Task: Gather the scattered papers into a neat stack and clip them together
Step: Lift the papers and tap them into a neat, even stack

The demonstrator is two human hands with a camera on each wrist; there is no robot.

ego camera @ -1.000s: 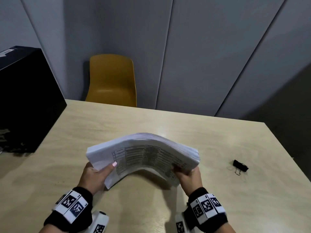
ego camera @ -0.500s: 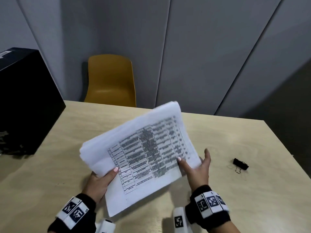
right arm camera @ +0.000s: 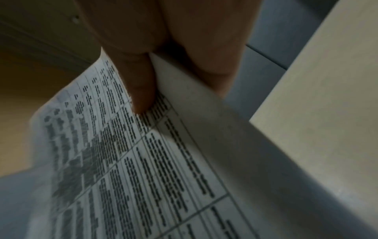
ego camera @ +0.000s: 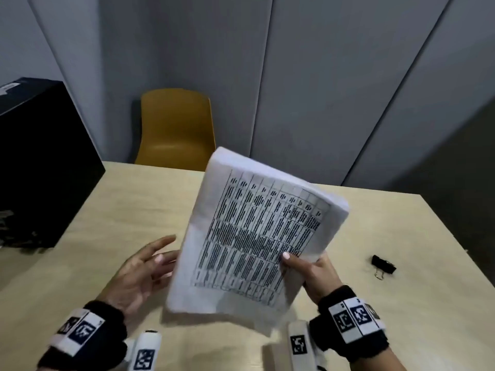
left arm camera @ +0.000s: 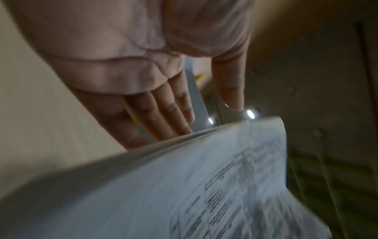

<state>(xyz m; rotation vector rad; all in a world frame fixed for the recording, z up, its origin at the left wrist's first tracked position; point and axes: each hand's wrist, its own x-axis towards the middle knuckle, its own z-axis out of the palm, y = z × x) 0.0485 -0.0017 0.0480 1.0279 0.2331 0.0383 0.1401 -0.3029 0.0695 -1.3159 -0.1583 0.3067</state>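
A thick stack of white papers point(ego camera: 254, 236) with a printed table on top is held up on end above the wooden table point(ego camera: 107, 223). My right hand point(ego camera: 308, 266) pinches the stack's right edge, thumb on the printed face, fingers behind; the right wrist view shows the thumb pressed on the stack of papers point(right arm camera: 163, 161). My left hand point(ego camera: 144, 266) is beside the stack's left edge, palm up, fingers straight and holding nothing. In the left wrist view the fingers point(left arm camera: 163, 116) reach behind the stack of papers point(left arm camera: 184, 186). A black binder clip point(ego camera: 383, 265) lies on the table to the right.
A large black box point(ego camera: 40, 162) stands on the table's left side. A yellow chair point(ego camera: 176, 129) sits behind the table's far edge against grey wall panels. The table's right edge runs just past the clip.
The stack has turned from lying across both hands to standing on end. My left hand let go and opened; my right hand took the grip on the right edge.
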